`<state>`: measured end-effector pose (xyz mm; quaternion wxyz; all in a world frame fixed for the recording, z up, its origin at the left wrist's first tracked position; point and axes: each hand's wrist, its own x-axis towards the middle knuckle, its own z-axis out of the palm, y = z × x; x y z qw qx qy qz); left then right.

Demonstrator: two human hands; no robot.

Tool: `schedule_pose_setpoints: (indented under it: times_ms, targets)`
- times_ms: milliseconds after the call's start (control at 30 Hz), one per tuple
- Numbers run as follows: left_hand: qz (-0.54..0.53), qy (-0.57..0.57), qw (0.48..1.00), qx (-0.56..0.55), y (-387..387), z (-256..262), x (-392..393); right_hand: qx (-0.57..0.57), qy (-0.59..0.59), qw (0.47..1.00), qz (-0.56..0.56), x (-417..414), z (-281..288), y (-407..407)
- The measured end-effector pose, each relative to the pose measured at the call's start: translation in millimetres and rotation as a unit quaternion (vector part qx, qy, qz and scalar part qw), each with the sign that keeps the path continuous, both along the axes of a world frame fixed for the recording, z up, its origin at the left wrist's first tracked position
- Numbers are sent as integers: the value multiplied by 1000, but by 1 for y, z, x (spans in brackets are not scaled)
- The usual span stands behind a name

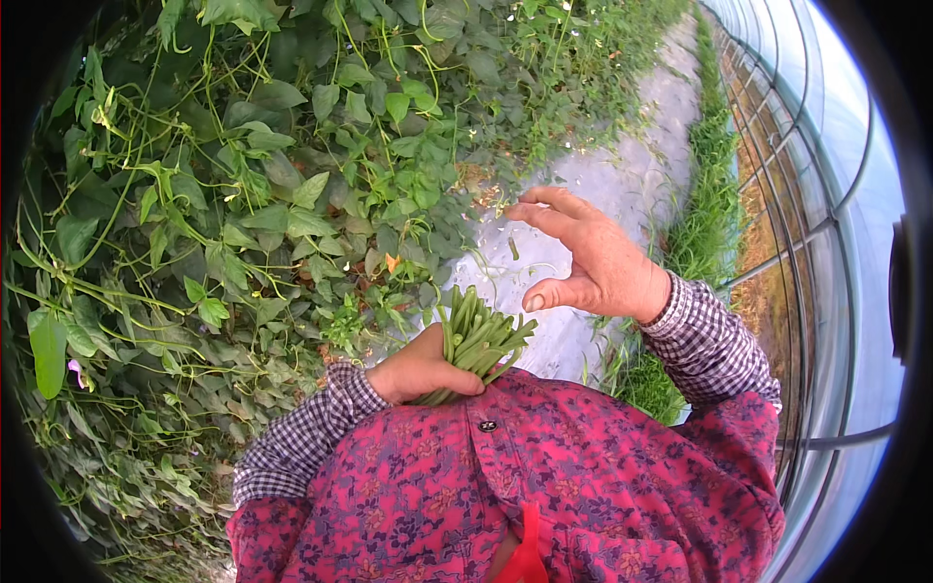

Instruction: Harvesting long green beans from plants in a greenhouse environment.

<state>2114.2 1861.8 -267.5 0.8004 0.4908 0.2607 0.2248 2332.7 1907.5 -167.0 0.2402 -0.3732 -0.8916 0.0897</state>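
Observation:
A bundle of long green bean pods (481, 331) is clasped in my left hand (430, 368), close against the chest of a red floral garment. The cut or stem ends of the pods fan out past my thumb, and their lower part is hidden by the hand and garment. Up and to the right of the bundle, my right hand (583, 255) is raised with its fingers apart and nothing in it. One small green piece (513, 249) shows beyond it, over the pale ground sheet (539, 270).
Dense climbing bean vines (277, 211) with leaves and tendrils fill the left side. A strip of grass (700, 226) borders the ground sheet on the right. Beyond it curves the metal-framed plastic wall (824, 226) of a greenhouse tunnel.

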Motion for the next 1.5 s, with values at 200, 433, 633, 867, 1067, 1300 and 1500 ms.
schedule_pose_setpoints:
  times_ms: [200,433,633,867,1067,1300,1500]
  targets:
    - [-5,-9,1000,-17,2,7,3,-68,19,985,159,-28,6,-19]
    - [3,10,1000,-5,3,2,-1,-56,-31,984,163,-40,-3,-25]
    - [18,3,1000,-12,2,5,-2,-54,5,983,175,-44,-17,-27]
    - [3,-9,1000,13,2,-5,-11,-458,265,832,164,-27,-13,-12]
    - [-28,-191,981,-31,2,-51,-39,-118,235,964,30,-14,-44,11]
    - [-58,-237,970,2,0,-67,-38,-589,342,720,136,-52,-130,-26]
    - [-54,-213,974,48,-4,-68,-38,-704,460,531,110,-57,-166,-32]
